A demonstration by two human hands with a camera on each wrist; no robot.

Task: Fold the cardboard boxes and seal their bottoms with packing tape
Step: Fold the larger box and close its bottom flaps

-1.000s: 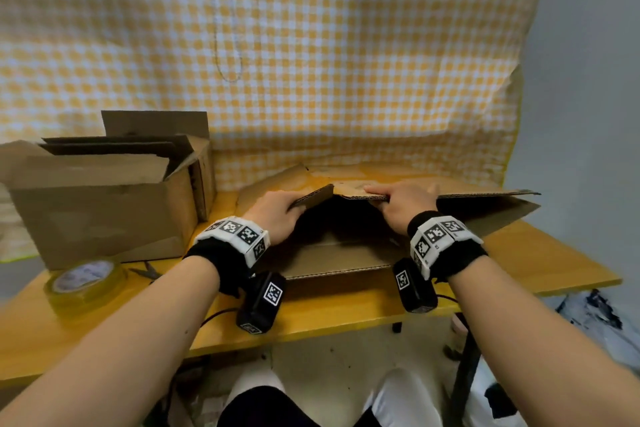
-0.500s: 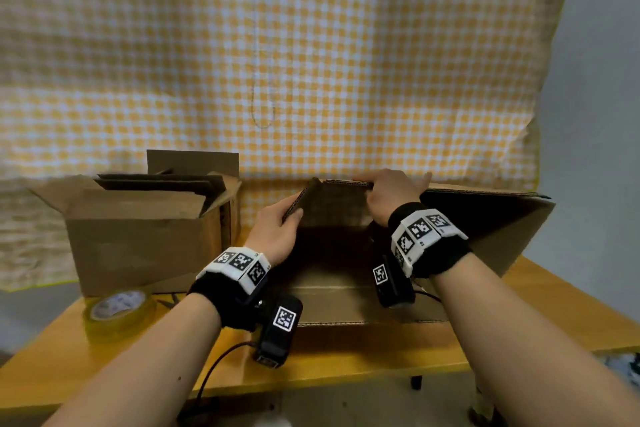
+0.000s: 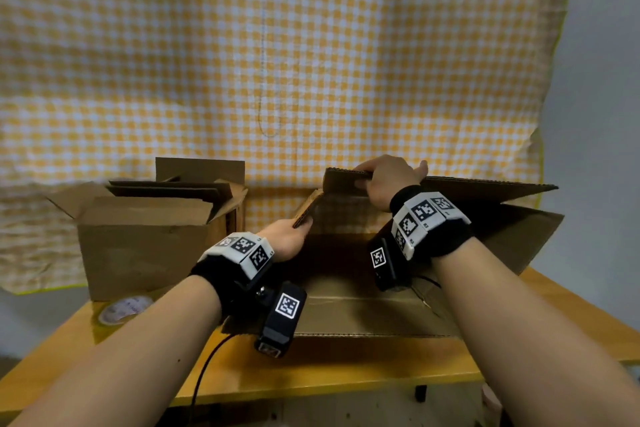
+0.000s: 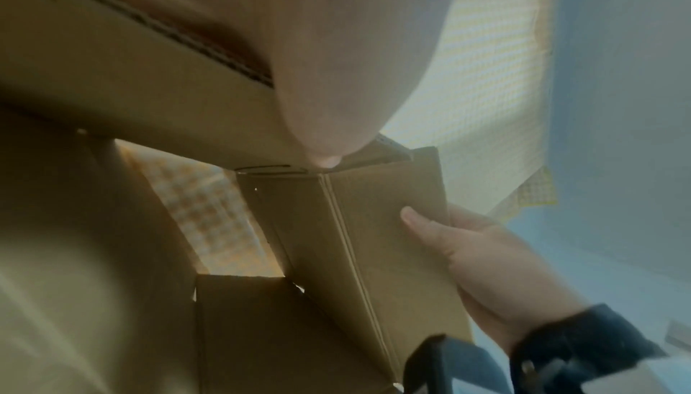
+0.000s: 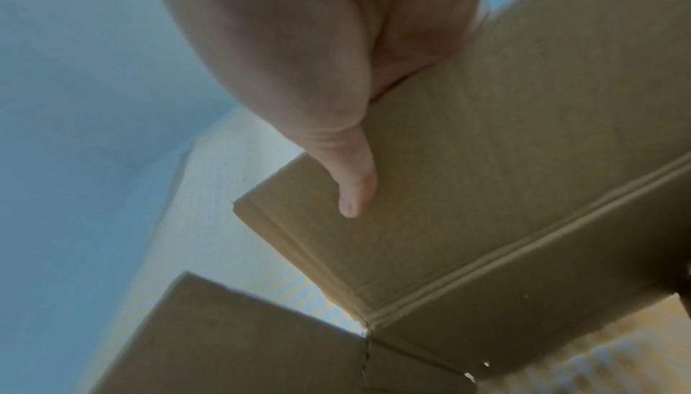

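Observation:
A brown cardboard box (image 3: 512, 239) stands half opened on the yellow table (image 3: 346, 367) in front of me, its tube shape spread apart. My left hand (image 3: 289, 236) pinches the edge of its left flap (image 3: 306, 210). My right hand (image 3: 388, 180) grips the top panel's edge, thumb (image 5: 351, 190) flat under the cardboard (image 5: 486, 178). In the left wrist view my left thumb (image 4: 325, 122) lies on the flap (image 4: 149, 75), and my right hand (image 4: 486, 258) holds the panel beyond. A roll of packing tape (image 3: 119, 308) lies at the table's left.
A second, formed cardboard box (image 3: 145, 239) with raised flaps stands at the left rear of the table. A yellow checked cloth (image 3: 277, 62) hangs behind. A black cable (image 3: 204, 367) runs down from my left wrist over the table's front edge.
Both hands have lifted the flat box's upper panel from low over the table, and the box has opened up into a tube. The camera has tilted up.

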